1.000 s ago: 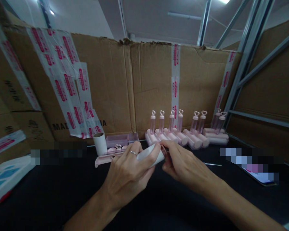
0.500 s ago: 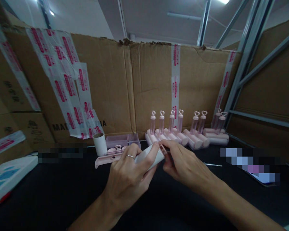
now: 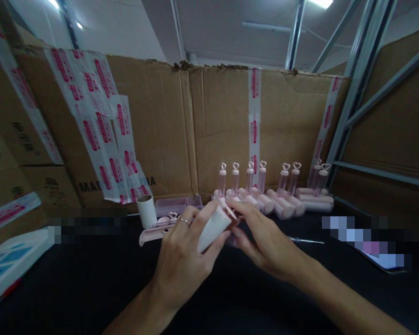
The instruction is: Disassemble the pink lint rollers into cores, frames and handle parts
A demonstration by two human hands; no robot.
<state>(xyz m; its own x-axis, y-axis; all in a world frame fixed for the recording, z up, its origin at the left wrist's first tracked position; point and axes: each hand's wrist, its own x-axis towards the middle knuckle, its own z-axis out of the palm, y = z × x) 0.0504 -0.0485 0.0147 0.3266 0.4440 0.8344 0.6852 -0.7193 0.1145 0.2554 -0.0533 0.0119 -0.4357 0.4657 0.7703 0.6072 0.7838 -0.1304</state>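
Note:
A tilted white roll (image 3: 212, 231) is wrapped by the fingers of my left hand (image 3: 185, 251), which wears a ring. At the roll's upper right end, my right hand (image 3: 265, 237) pinches a small pink part (image 3: 233, 215); its lower portion is hidden by the fingers. Behind my left hand lies a long pink piece (image 3: 152, 235) with a round hole. An upright white roll (image 3: 146, 212) stands beside it, near a translucent pink tray (image 3: 171, 205). Several pink rollers (image 3: 279, 204) and clear tubes with heart-shaped tops (image 3: 284, 179) stand behind my right hand.
A screwdriver (image 3: 306, 240) lies right of my right hand. Farther right is a phone-like device (image 3: 380, 256), partly pixelated. A white and blue box (image 3: 14, 260) is at the left edge. Taped cardboard (image 3: 160, 125) walls the back, and a metal frame (image 3: 356, 70) rises at the right.
The white roll has turned so more of its side and end show. My right fingers have shifted slightly left and lower with the pink part. The view has tilted slightly.

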